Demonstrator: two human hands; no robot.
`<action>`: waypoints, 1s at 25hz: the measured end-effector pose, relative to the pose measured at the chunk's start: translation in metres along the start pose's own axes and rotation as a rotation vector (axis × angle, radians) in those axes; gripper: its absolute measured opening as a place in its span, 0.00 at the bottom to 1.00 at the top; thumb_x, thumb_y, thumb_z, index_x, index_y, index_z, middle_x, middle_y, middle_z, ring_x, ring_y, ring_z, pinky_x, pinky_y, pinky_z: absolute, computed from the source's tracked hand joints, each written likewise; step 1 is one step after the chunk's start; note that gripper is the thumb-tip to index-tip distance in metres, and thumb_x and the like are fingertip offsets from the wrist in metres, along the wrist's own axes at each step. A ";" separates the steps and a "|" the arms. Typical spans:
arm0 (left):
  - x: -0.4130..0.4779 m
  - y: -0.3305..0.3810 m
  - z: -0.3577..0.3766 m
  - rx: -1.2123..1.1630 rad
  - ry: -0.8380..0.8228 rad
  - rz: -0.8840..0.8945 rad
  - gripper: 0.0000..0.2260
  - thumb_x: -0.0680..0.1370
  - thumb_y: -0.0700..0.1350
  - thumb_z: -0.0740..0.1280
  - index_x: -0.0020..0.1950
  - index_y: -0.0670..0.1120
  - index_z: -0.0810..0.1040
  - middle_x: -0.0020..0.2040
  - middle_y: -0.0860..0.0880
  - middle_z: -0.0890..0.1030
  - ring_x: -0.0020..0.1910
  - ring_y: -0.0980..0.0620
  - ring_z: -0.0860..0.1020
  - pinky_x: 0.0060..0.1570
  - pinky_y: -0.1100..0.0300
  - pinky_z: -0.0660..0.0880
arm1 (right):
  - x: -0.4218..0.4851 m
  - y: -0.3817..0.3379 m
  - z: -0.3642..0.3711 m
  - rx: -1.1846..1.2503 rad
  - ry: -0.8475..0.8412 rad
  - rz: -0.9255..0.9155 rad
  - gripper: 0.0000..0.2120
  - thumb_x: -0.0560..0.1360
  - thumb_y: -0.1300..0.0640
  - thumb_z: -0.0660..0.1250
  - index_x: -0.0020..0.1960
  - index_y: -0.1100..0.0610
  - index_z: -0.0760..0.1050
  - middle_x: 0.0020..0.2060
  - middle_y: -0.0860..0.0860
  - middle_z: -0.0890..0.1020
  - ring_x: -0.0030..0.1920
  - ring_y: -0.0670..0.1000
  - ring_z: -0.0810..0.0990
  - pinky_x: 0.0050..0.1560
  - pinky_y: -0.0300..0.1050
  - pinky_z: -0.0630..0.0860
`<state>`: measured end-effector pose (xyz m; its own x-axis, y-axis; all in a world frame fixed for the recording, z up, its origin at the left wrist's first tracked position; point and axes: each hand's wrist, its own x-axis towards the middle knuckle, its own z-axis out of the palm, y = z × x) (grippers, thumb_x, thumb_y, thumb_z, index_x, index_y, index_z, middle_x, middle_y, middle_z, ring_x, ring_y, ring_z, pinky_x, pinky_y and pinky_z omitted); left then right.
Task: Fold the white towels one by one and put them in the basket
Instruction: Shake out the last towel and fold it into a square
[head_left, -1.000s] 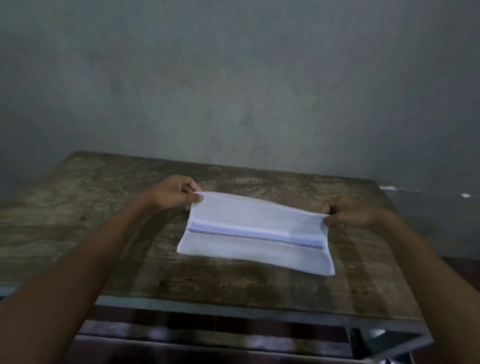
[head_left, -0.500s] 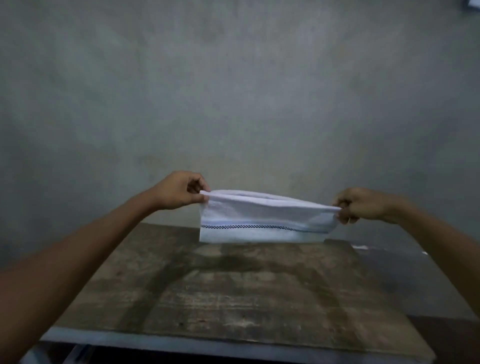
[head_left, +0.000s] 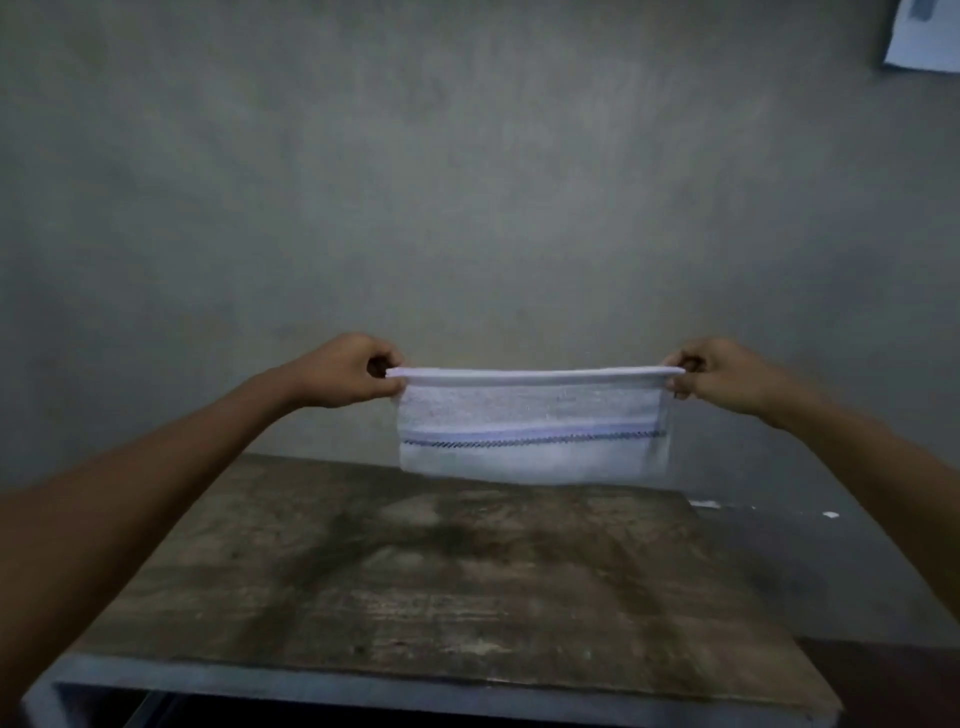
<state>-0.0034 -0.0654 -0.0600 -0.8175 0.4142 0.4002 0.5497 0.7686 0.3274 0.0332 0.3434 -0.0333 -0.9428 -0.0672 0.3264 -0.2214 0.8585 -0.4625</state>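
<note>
A folded white towel (head_left: 530, 410) with a pale blue band and a dark stitched line hangs in the air above the far part of the wooden table (head_left: 441, 597). My left hand (head_left: 348, 371) pinches its upper left corner. My right hand (head_left: 719, 374) pinches its upper right corner. The top edge is stretched flat between the two hands, and the towel's lower edge hangs clear of the tabletop. No basket is in view.
The table has a worn, stained wooden top with a grey metal frame along its front edge (head_left: 363, 686). A plain grey wall (head_left: 467, 182) stands close behind it. A white paper (head_left: 924, 36) hangs on the wall at the top right.
The towel lay on the table a second ago with both hands at its far corners. Both hands have lifted it off the table and pulled it taut; it now hangs higher and wider.
</note>
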 end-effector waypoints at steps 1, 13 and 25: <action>0.000 -0.002 0.003 -0.015 0.033 -0.008 0.02 0.73 0.45 0.69 0.43 0.48 0.78 0.42 0.47 0.83 0.40 0.53 0.80 0.44 0.59 0.75 | 0.001 0.002 0.004 -0.014 0.047 -0.008 0.09 0.73 0.66 0.67 0.39 0.53 0.77 0.34 0.54 0.81 0.37 0.52 0.77 0.38 0.43 0.70; -0.006 -0.044 0.076 -0.170 -0.316 -0.166 0.02 0.74 0.39 0.70 0.43 0.45 0.80 0.37 0.51 0.81 0.33 0.63 0.76 0.37 0.71 0.71 | -0.004 0.048 0.074 0.032 -0.483 0.118 0.02 0.73 0.65 0.68 0.44 0.64 0.79 0.34 0.54 0.81 0.32 0.43 0.79 0.32 0.33 0.71; -0.120 -0.081 0.231 0.190 -0.242 -0.234 0.06 0.72 0.52 0.70 0.45 0.61 0.75 0.51 0.58 0.81 0.57 0.56 0.75 0.48 0.59 0.52 | -0.116 0.138 0.245 -0.179 -0.267 -0.122 0.09 0.71 0.58 0.65 0.48 0.46 0.76 0.45 0.51 0.80 0.45 0.58 0.80 0.39 0.39 0.69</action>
<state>0.0102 -0.0644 -0.3323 -0.9466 0.3020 0.1126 0.3198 0.9234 0.2121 0.0511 0.3452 -0.3369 -0.9492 -0.2854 0.1324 -0.3117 0.9099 -0.2736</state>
